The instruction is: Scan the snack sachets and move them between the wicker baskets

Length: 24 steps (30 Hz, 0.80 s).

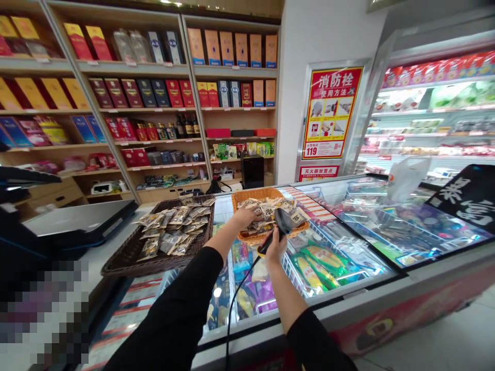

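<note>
My right hand (275,248) is wrapped round the handle of a black barcode scanner (281,224), whose cable hangs down toward me. The scanner head points into an orange wicker basket (247,196) full of small snack packets. My left hand (244,216) reaches into that basket, fingers closed on one of the snack packets (258,225). Both arms wear black sleeves. The basket stands on the glass lid of a chest freezer (348,242).
A dark wicker tray (127,257) of packets lies left of the basket. A cash register (69,226) stands at far left. Shelves of boxed goods (154,93) line the back wall; a refrigerated display case (433,113) is at right. A red poster (330,111) hangs between them.
</note>
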{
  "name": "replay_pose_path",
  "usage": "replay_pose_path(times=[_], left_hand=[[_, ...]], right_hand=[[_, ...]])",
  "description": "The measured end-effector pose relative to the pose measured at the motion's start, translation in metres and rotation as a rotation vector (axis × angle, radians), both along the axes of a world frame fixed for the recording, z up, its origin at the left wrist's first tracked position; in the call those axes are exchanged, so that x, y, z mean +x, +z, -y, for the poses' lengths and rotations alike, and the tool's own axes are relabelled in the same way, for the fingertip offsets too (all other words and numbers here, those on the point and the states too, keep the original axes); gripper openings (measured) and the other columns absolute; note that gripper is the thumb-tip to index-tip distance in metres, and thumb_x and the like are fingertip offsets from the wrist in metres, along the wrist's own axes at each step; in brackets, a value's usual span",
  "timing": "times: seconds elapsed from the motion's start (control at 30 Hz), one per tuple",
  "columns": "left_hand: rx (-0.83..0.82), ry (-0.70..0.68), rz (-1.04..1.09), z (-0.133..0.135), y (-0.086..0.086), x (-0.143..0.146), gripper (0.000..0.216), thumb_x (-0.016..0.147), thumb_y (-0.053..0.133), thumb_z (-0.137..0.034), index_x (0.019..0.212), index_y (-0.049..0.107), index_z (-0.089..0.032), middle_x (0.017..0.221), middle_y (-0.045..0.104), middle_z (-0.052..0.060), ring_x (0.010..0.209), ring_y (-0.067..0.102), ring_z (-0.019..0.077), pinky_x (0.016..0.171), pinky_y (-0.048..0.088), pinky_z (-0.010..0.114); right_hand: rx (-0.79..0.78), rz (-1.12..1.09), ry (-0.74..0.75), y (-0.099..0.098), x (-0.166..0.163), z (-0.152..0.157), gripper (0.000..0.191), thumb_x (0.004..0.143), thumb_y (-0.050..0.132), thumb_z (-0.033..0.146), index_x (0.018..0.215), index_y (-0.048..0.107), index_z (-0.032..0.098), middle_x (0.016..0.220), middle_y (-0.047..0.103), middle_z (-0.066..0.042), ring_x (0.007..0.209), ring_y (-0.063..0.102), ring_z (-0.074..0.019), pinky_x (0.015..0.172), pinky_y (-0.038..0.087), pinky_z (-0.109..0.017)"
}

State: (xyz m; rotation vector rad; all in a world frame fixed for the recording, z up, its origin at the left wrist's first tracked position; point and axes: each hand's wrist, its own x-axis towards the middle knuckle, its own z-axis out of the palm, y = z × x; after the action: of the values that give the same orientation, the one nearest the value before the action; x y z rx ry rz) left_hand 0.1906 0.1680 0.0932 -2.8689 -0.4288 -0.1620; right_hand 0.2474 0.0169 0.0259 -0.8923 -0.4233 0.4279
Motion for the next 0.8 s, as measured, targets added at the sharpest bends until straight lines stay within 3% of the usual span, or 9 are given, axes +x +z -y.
replay_pose_path(times=[0.2,0.3,0.4,0.5,0.63,0.7,0.8], left_hand=[[0.011,0.066,0.038,0.011,0.003,-0.001,0.055,0.082,0.051,-0.006,0.128,0.058,-0.036,0.141,0.053,0.001,0.137,0.038,0.0243,0.113,0.027,0.047],[-0.036,0.091,0.091,0.017,0.012,-0.032,0.066,0.077,0.052,-0.002,0.136,0.051,-0.03,0.145,0.047,0.003,0.135,0.041,0.0213,0.112,0.03,0.036],[-0.077,0.2,0.164,0.021,0.021,-0.085,0.064,0.078,0.047,-0.004,0.137,0.051,-0.029,0.144,0.049,0.003,0.129,0.049,0.0197,0.107,0.038,0.03],[-0.09,0.441,0.232,0.024,0.025,-0.148,0.051,0.084,0.043,-0.012,0.129,0.06,-0.028,0.134,0.059,0.004,0.12,0.057,0.0207,0.101,0.044,0.031],[-0.087,0.957,0.29,0.027,0.019,-0.216,0.036,0.087,0.044,-0.026,0.113,0.069,-0.02,0.118,0.067,0.014,0.107,0.063,0.0295,0.089,0.05,0.04],[-0.153,1.206,0.265,0.027,0.014,-0.235,0.037,0.085,0.048,-0.031,0.11,0.069,-0.012,0.113,0.067,0.022,0.106,0.064,0.0348,0.086,0.051,0.044],[-0.288,1.378,0.192,0.026,0.005,-0.241,0.046,0.086,0.049,-0.039,0.11,0.069,-0.006,0.116,0.063,0.029,0.11,0.061,0.0401,0.082,0.051,0.049]], right_hand=[[-0.004,0.054,0.026,0.001,-0.001,0.003,0.037,0.085,0.048,0.057,0.093,0.05,0.021,0.051,0.046,0.007,0.035,0.044,-0.0138,0.036,0.04,-0.027],[0.011,0.067,0.045,0.0,-0.006,0.004,0.04,0.083,0.051,0.058,0.095,0.05,0.02,0.052,0.047,0.007,0.034,0.044,-0.0127,0.035,0.039,-0.026],[0.037,0.129,0.144,-0.003,-0.017,0.001,0.042,0.081,0.054,0.059,0.095,0.051,0.019,0.052,0.049,0.007,0.035,0.045,-0.0123,0.036,0.04,-0.026],[0.013,0.23,0.289,-0.004,-0.034,-0.005,0.041,0.081,0.056,0.059,0.089,0.053,0.019,0.05,0.05,0.007,0.035,0.046,-0.0125,0.037,0.039,-0.025],[-0.019,0.316,0.438,-0.003,-0.06,-0.017,0.04,0.081,0.056,0.059,0.079,0.052,0.02,0.044,0.049,0.007,0.032,0.045,-0.012,0.035,0.036,-0.024],[-0.012,0.316,0.472,-0.006,-0.071,-0.02,0.039,0.081,0.057,0.058,0.077,0.051,0.02,0.045,0.05,0.007,0.032,0.045,-0.0115,0.036,0.037,-0.024],[-0.01,0.234,0.493,-0.012,-0.078,-0.02,0.04,0.079,0.059,0.059,0.084,0.052,0.02,0.051,0.053,0.007,0.033,0.046,-0.0116,0.034,0.037,-0.024]])
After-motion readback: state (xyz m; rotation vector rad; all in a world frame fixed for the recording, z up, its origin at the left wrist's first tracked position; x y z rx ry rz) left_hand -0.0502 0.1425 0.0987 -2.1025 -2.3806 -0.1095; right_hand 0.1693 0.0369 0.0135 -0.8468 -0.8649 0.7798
